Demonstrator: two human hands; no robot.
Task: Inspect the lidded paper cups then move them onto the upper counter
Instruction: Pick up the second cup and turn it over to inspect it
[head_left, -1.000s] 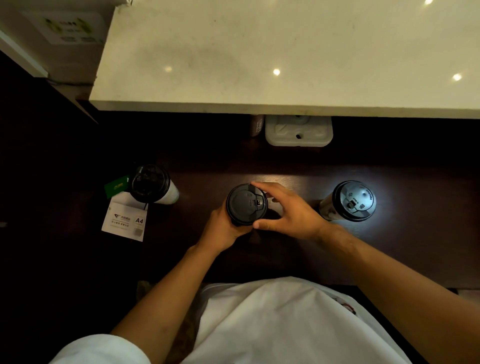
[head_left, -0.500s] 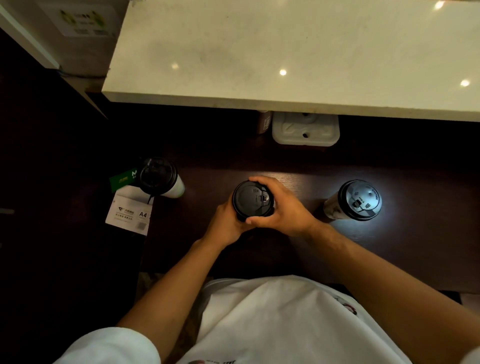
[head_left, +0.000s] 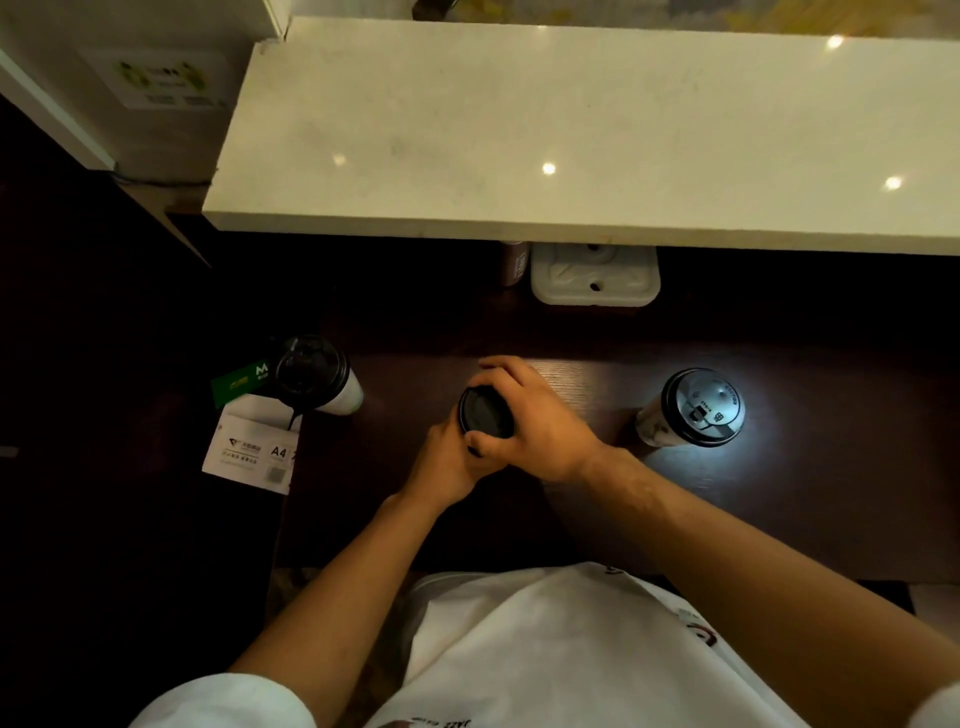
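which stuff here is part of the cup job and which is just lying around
Job:
- black-lidded paper cup in both hands
- black-lidded white paper cup, left
- lit grey-lidded paper cup, right
- pale stone upper counter

Lying about:
- white A4 paper pack
- green card
- white moulded tray

Both hands, left hand (head_left: 451, 457) and right hand (head_left: 540, 423), clasp the middle cup (head_left: 483, 418)

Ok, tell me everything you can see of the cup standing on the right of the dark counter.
The right-hand cup stands upright on the dark lower counter, in a bright pool of light, untouched by either hand. It looks like pale paper with a faint print on the side. A dark plastic lid closes it, with a small sip tab and white lettering, glaring under the light. Nothing else touches it.
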